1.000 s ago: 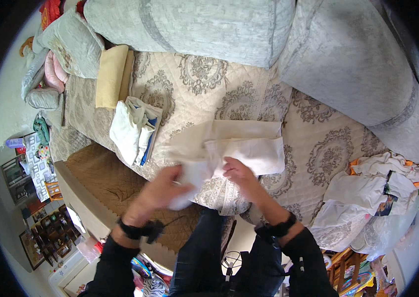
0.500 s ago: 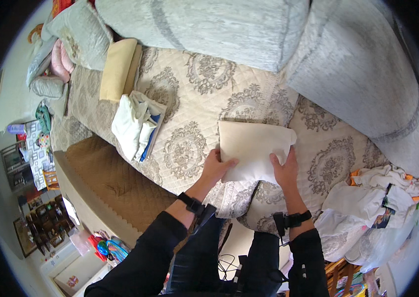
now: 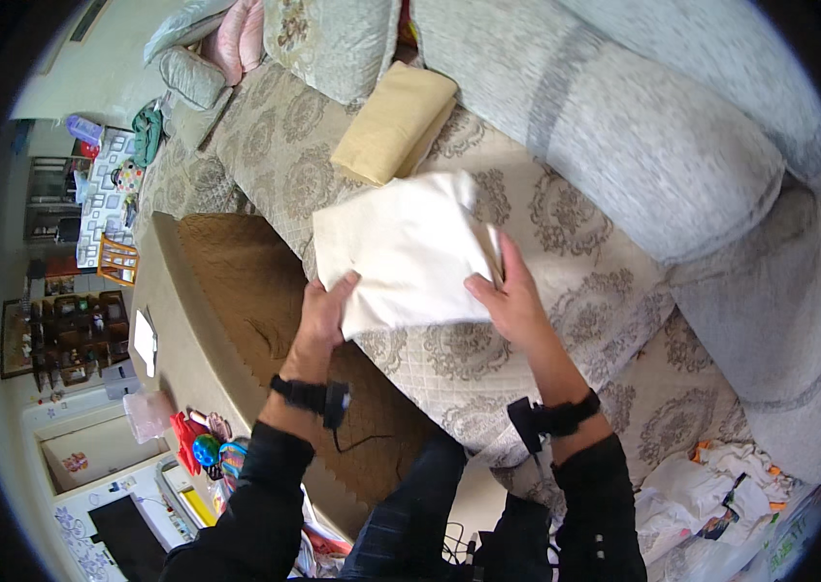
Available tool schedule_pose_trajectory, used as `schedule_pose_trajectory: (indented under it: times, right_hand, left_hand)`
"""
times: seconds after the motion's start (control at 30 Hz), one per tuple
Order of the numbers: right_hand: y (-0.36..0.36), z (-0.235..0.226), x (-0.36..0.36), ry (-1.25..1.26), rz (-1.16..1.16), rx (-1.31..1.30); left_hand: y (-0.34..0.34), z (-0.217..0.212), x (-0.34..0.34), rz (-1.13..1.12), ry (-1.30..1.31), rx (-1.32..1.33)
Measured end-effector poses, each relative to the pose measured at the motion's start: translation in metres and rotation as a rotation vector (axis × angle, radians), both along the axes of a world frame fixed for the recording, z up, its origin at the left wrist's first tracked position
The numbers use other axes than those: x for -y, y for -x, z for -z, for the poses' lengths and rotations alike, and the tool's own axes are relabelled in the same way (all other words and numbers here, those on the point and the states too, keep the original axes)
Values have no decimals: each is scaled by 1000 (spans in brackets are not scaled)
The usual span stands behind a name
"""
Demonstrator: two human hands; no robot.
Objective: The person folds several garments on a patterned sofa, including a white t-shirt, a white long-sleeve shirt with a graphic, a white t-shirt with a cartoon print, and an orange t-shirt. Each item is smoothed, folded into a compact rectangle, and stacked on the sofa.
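Note:
A folded cream-white cloth [image 3: 406, 257], flat and roughly square, is held up in front of me over the patterned sofa cover [image 3: 585, 291]. My left hand [image 3: 321, 308] grips its near left corner, thumb on top. Its right edge is pinched by my right hand [image 3: 510, 299], with the thumb on the upper face and the fingers partly hidden. Just beyond the cloth's far edge lies a folded yellow cloth [image 3: 396, 121]. The white garment with a blue part, visible before, is hidden now, apparently behind the held cloth.
Grey sofa cushions [image 3: 614, 126] line the back. At the lower right lies a heap of white and orange clothes [image 3: 711, 495]. A brown quilted cover [image 3: 236, 272] with a tan edge stands to my left, with a chair [image 3: 119, 260] farther off.
Both hands have lifted the folded cream-white cloth off the sofa and carried it left, toward the yellow cloth. My view has turned left too.

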State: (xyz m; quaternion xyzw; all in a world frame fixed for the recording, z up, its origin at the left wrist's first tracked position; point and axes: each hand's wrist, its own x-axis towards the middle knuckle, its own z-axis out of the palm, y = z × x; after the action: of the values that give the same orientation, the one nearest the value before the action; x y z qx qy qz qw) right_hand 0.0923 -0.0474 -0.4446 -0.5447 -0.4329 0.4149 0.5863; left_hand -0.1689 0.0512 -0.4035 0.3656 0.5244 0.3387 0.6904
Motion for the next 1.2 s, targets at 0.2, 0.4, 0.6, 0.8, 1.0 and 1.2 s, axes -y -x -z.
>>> schedule_pose_trajectory:
  times: [0.2, 0.4, 0.6, 0.8, 1.0, 1.2]
  right_hand:
    - [18, 46, 54, 476, -22, -12]
    - [-19, 46, 245, 869, 300, -50]
    - [-34, 39, 377, 1031, 450, -51]
    - [-135, 50, 528, 1146, 1108, 330]
    - [-253, 66, 660, 1252, 1425, 564]
    - [-314, 80, 739, 1350, 1721, 469]
  left_hand:
    - [22, 81, -61, -10, 86, -608]
    - [-10, 48, -46, 368, -1183, -1111]
    - [-97, 141, -47, 767, -809, -1589]
    - [-53, 136, -83, 828, -955, -1515]
    - [-35, 82, 26, 610, -871, -1079]
    - [-122, 37, 247, 1156, -526, -723]
